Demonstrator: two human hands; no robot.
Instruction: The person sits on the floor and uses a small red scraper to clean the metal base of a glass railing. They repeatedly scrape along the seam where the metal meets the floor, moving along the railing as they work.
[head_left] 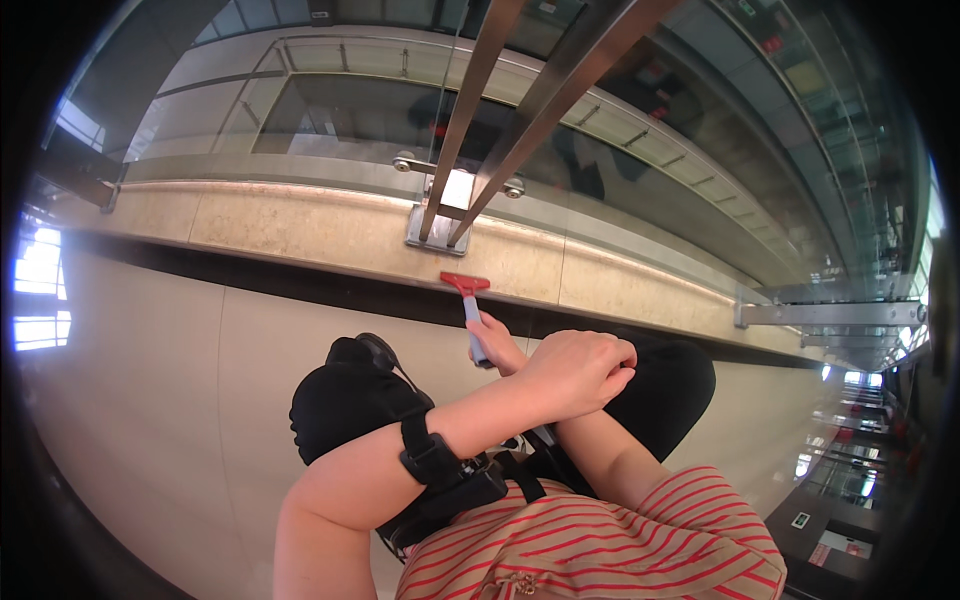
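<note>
Right hand [492,345] grips scraper [471,313]; ledge [340,232] edge just ahead, open floor [180,350] leftward. Left hand [582,368] loosely fisted, over right forearm [612,455].

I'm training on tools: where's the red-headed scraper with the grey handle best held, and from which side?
Probably by its long grey handle, from the person's side, as the right hand does: the wide red head points away, toward the beige stone ledge.

1. Lettering and numbers: none can be read.
2. At four o'clock, a small white-and-green sign [800,520] on a dark surface [828,508]; too small to make out.
3. Just beside it, a white-and-red panel [845,545], likewise illegible.
</note>
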